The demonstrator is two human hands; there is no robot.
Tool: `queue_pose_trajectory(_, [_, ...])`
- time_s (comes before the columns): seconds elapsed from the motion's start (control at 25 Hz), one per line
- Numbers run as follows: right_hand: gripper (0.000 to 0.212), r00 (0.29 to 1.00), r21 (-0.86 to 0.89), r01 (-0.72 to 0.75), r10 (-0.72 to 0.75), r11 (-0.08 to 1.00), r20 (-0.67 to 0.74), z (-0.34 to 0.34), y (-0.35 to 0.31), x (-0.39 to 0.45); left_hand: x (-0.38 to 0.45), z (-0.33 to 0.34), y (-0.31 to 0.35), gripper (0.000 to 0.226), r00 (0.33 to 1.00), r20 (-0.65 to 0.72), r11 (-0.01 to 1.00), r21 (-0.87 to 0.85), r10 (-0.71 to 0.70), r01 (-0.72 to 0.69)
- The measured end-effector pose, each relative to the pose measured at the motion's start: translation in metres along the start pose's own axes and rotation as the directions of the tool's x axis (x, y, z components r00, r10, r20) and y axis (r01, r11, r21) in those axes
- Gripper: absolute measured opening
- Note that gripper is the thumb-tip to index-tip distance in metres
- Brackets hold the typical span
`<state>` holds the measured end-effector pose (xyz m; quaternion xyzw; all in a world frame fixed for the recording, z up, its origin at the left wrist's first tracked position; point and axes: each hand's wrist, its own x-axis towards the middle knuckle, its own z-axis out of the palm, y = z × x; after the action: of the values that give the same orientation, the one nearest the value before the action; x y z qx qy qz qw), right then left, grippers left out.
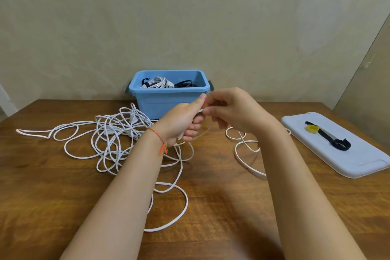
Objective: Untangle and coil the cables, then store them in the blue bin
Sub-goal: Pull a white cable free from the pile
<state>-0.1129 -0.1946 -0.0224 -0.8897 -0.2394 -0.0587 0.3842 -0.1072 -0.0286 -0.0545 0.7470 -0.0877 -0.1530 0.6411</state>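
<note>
Coiling starts at the cable end: both hands meet just in front of the bin (168, 99). Left hand (182, 121) is curled round the white cable (118, 139); right hand (228, 111) pinches the same strand beside the left thumb. Most of the cable lies tangled on the counter (211, 207) left of the bin, with looser loops to its right. Two coiled cables already sit inside the bin. Judgement: feed short lengths, keep loops equal, shake knots out before they reach the hands. Straps (329, 135) wait on the lid (358, 160), right of the bin.
</note>
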Motion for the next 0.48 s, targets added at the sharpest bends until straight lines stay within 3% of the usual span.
queue_pose_trajectory(0.12, [0.012,0.999,0.011,-0.047,0.047,0.999,-0.018,-0.001,0.0,-0.001,0.0,-0.009,-0.002,0.049,0.991,-0.087,0.995,0.035,0.101,-0.099])
queue_pose_trajectory(0.2, [0.002,0.997,0.002,-0.078,0.078,0.997,-0.007,-0.007,0.003,-0.002,0.0,-0.015,-0.004,0.044,0.988,-0.095,0.992,0.04,0.123,-0.119])
queue_pose_trajectory(0.36, [0.004,0.988,-0.004,-0.138,0.138,0.99,-0.07,-0.021,0.016,-0.007,-0.002,-0.024,-0.006,0.04,0.993,-0.071,0.994,0.049,0.098,-0.094])
queue_pose_trajectory(0.48, [0.004,0.987,0.034,-0.086,0.089,0.996,-0.13,-0.022,0.016,-0.007,-0.003,-0.021,-0.003,0.037,0.994,0.018,0.992,0.06,0.111,-0.112])
